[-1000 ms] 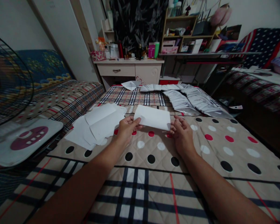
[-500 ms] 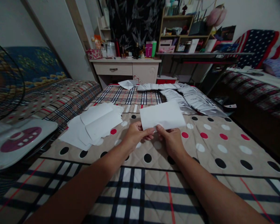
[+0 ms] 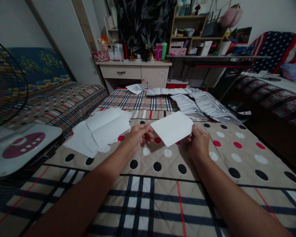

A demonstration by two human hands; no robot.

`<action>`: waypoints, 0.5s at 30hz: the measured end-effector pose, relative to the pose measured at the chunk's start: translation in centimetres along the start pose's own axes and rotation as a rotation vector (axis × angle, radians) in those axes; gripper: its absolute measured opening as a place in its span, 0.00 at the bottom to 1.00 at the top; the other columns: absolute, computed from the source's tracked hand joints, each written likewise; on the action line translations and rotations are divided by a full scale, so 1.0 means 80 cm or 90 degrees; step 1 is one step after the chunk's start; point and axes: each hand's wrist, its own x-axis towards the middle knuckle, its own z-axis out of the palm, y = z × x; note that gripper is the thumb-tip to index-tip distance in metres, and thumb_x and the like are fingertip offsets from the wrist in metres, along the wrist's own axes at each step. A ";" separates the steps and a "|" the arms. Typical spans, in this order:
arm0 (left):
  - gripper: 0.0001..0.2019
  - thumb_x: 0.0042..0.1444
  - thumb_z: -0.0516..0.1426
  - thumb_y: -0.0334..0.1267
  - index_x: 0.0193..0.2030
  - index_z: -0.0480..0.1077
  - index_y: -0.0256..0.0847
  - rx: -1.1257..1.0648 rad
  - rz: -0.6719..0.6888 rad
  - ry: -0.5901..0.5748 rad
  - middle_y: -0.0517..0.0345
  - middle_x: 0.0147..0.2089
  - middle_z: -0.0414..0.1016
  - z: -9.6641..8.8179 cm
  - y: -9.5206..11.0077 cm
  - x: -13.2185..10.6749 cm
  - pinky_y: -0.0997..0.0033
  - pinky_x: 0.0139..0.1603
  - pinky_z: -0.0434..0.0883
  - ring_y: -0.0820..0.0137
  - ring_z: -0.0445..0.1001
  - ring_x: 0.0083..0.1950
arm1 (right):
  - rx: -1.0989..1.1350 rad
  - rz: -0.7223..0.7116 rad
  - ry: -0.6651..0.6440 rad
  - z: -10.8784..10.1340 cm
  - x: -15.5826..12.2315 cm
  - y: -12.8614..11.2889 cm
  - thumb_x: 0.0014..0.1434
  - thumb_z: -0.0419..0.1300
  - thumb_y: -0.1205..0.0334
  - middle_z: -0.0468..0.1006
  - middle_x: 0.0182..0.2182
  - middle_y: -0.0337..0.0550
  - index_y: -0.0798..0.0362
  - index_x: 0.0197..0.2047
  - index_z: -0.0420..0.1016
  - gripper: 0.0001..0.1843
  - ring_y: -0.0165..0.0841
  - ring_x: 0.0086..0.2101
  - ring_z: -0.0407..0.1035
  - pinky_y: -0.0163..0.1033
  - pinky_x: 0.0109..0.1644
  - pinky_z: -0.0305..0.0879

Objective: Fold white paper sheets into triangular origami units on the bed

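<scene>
A folded white paper (image 3: 174, 128), flat and envelope-like, is held tilted above the dotted bedspread. My right hand (image 3: 199, 140) is closed on its right end, thumb on top. At the left corner, the fingertips of my left hand (image 3: 140, 135) are pinched together and meet the paper's edge. To the left lies a loose pile of white sheets (image 3: 106, 128), the top one creased across its middle. Dense rows of folded white papers (image 3: 204, 105) stand at the far right of the bed.
The bedspread (image 3: 158, 194) has dots and plaid bands. A single white paper (image 3: 136, 88) lies near the bed's far edge. A fan (image 3: 7, 82) and a white seat with a purple pattern (image 3: 24, 144) stand at left. A cluttered dresser (image 3: 128, 72) is behind.
The paper has been turned, with one corner now pointing toward me. My right hand has moved right to its end; my left hand has shifted slightly left to a corner.
</scene>
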 end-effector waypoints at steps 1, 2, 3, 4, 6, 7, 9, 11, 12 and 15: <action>0.16 0.51 0.62 0.49 0.29 0.72 0.36 0.005 0.044 0.032 0.53 0.24 0.75 -0.004 0.000 0.003 0.76 0.22 0.67 0.73 0.72 0.21 | 0.003 -0.003 0.002 -0.001 0.002 -0.001 0.45 0.70 0.48 0.59 0.12 0.28 0.53 0.20 0.63 0.23 0.19 0.13 0.50 0.25 0.13 0.47; 0.13 0.50 0.63 0.45 0.32 0.73 0.37 0.028 0.098 0.064 0.52 0.28 0.77 -0.008 0.000 0.006 0.75 0.24 0.69 0.72 0.74 0.25 | 0.007 -0.004 0.000 -0.002 0.004 -0.001 0.46 0.70 0.48 0.59 0.12 0.28 0.53 0.20 0.62 0.24 0.19 0.13 0.49 0.25 0.13 0.47; 0.11 0.48 0.65 0.41 0.36 0.74 0.37 0.071 0.162 0.093 0.50 0.33 0.78 -0.011 0.000 0.009 0.74 0.28 0.71 0.70 0.76 0.30 | 0.013 -0.002 -0.005 -0.004 0.006 -0.001 0.46 0.70 0.49 0.59 0.12 0.28 0.53 0.19 0.61 0.24 0.19 0.13 0.49 0.25 0.13 0.47; 0.15 0.45 0.66 0.36 0.41 0.74 0.39 0.132 0.234 0.113 0.49 0.40 0.78 -0.013 0.000 0.010 0.73 0.32 0.73 0.67 0.77 0.37 | 0.022 0.001 -0.012 -0.004 0.007 -0.001 0.47 0.70 0.50 0.59 0.12 0.28 0.53 0.19 0.61 0.24 0.19 0.13 0.49 0.25 0.13 0.47; 0.28 0.39 0.67 0.27 0.51 0.73 0.44 0.274 0.382 0.122 0.48 0.55 0.73 -0.013 -0.001 0.008 0.65 0.46 0.74 0.61 0.73 0.53 | 0.039 0.010 -0.028 -0.006 0.008 0.000 0.47 0.70 0.51 0.59 0.12 0.28 0.54 0.19 0.61 0.23 0.19 0.13 0.49 0.25 0.13 0.47; 0.34 0.38 0.67 0.25 0.55 0.71 0.47 0.346 0.452 0.111 0.49 0.61 0.69 -0.011 -0.002 0.005 0.60 0.54 0.72 0.58 0.69 0.60 | 0.042 0.013 -0.034 -0.006 0.008 0.000 0.47 0.70 0.52 0.59 0.12 0.28 0.54 0.19 0.62 0.22 0.19 0.13 0.49 0.25 0.13 0.47; 0.38 0.40 0.67 0.25 0.60 0.67 0.50 0.484 0.582 0.074 0.50 0.68 0.59 -0.007 -0.001 -0.002 0.50 0.65 0.62 0.54 0.58 0.69 | 0.035 0.018 -0.046 -0.006 0.008 0.001 0.48 0.69 0.52 0.59 0.13 0.28 0.54 0.20 0.62 0.22 0.19 0.13 0.49 0.26 0.13 0.47; 0.36 0.45 0.66 0.27 0.62 0.65 0.50 0.618 0.703 0.040 0.50 0.71 0.53 -0.002 0.002 -0.009 0.44 0.69 0.55 0.53 0.53 0.71 | 0.016 0.027 -0.071 -0.007 0.006 0.002 0.48 0.69 0.52 0.60 0.13 0.29 0.54 0.19 0.63 0.22 0.19 0.13 0.50 0.26 0.14 0.47; 0.34 0.47 0.65 0.28 0.62 0.65 0.51 0.679 0.757 0.030 0.50 0.72 0.52 -0.001 0.003 -0.013 0.44 0.69 0.54 0.53 0.52 0.72 | 0.003 0.029 -0.085 -0.007 0.005 0.003 0.49 0.68 0.51 0.60 0.13 0.30 0.54 0.19 0.62 0.22 0.19 0.13 0.50 0.27 0.14 0.47; 0.23 0.53 0.62 0.29 0.55 0.70 0.55 0.789 0.874 -0.021 0.55 0.69 0.60 -0.001 0.007 -0.019 0.47 0.66 0.58 0.57 0.57 0.69 | -0.065 0.025 -0.125 -0.008 0.002 0.006 0.52 0.66 0.50 0.60 0.13 0.30 0.54 0.19 0.62 0.23 0.20 0.14 0.51 0.28 0.16 0.47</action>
